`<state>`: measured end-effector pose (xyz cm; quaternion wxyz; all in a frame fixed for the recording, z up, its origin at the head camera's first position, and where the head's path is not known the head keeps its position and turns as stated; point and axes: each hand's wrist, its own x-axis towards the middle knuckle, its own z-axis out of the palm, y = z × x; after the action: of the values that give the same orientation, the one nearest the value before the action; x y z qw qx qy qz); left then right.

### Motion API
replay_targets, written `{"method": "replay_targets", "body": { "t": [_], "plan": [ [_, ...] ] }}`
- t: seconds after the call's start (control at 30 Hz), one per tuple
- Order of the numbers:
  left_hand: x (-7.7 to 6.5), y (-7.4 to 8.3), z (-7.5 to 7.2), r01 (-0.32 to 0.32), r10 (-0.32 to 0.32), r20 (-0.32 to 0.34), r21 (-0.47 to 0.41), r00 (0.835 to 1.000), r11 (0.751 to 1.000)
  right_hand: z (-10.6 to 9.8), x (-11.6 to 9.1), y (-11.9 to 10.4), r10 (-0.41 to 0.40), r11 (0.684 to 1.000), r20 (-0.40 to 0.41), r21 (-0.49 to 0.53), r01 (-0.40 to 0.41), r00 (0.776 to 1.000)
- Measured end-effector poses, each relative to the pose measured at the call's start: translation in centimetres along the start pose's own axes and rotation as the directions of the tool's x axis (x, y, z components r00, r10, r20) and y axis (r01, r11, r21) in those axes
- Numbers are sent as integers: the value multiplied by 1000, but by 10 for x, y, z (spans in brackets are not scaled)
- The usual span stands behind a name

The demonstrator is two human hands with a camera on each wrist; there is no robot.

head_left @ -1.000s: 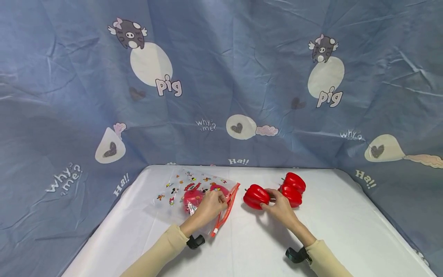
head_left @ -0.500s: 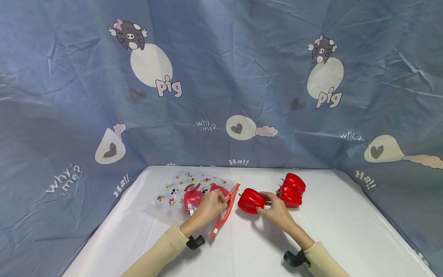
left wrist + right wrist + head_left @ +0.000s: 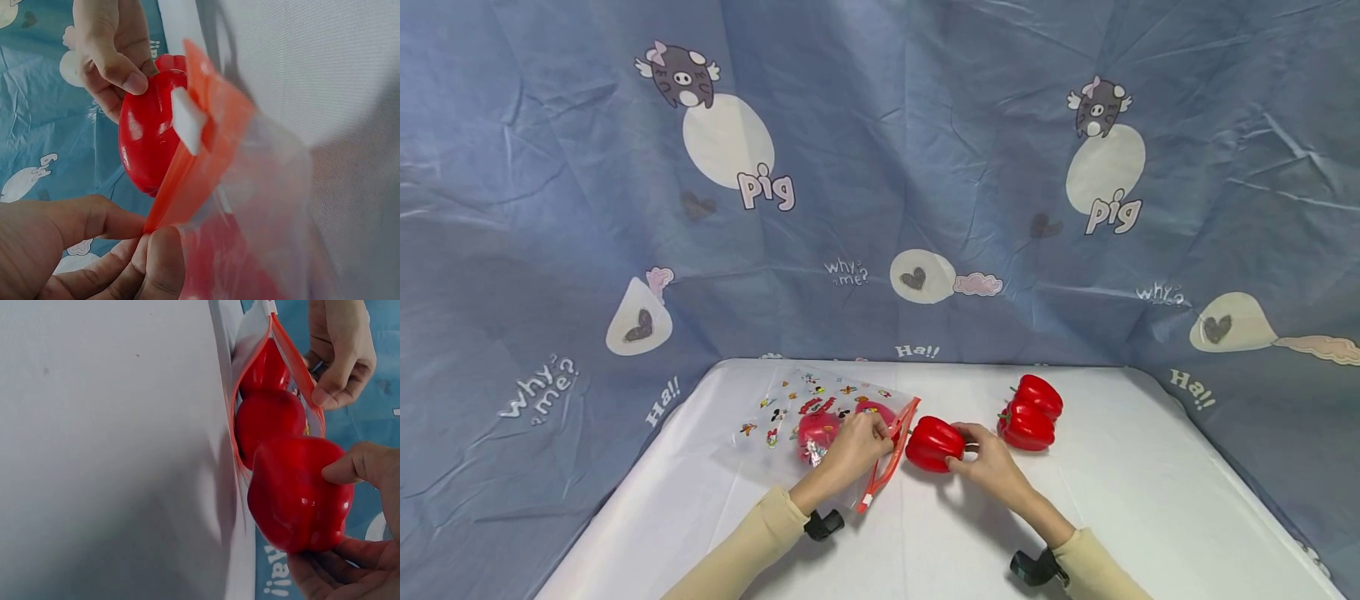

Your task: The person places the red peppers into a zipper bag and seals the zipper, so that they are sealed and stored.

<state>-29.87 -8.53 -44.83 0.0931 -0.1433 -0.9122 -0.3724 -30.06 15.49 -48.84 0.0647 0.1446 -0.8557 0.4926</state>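
Note:
My left hand (image 3: 857, 442) pinches the orange zip edge (image 3: 197, 156) of a clear zip bag (image 3: 782, 433) printed with cartoon figures. The bag lies on its side, its mouth spread apart toward the right. Inside it are red bell peppers (image 3: 269, 419), seen through the film and through the opening. With thumb and fingers my right hand (image 3: 992, 467) grips another red bell pepper (image 3: 934, 444) right at the bag's mouth, stem end toward the opening. In the right wrist view this pepper (image 3: 300, 494) overlaps the lower end of the mouth.
Two more red bell peppers (image 3: 1030, 412) sit together on the white table (image 3: 1120, 467), behind and to the right of my right hand. A white slider (image 3: 187, 120) sits on the zip edge. Behind the table hangs a blue printed cloth (image 3: 925, 183).
My right hand has carried its pepper left and slightly nearer to me, away from the other two peppers and up to the bag's mouth. The left hand holds the edge in the same place.

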Motion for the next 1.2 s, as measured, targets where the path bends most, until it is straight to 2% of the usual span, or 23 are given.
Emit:
{"method": "replay_targets", "body": {
  "t": [0.23, 0.5, 0.83, 1.07, 1.2],
  "plan": [
    [-1, 0, 1, 5, -5, 9, -30, 1000, 1000, 7, -3, 0, -8, 1000, 32, -16, 8, 999],
    [-1, 0, 1, 14, -13, 17, -40, 1000, 999, 10, -5, -3, -29, 999, 63, 15, 28, 998],
    [0, 2, 0, 20, -19, 30, -41, 999, 999, 15, -5, -3, -65, 998, 85, 5, 64, 994],
    [-1, 3, -1, 7, -7, 20, -11, 1000, 1000, 20, -4, -6, -86, 996, 101, -3, 87, 991],
    [-2, 2, -1, 1, 0, 25, -23, 1000, 1000, 22, -2, -6, -82, 997, 99, -6, 83, 992]
  ]
}}
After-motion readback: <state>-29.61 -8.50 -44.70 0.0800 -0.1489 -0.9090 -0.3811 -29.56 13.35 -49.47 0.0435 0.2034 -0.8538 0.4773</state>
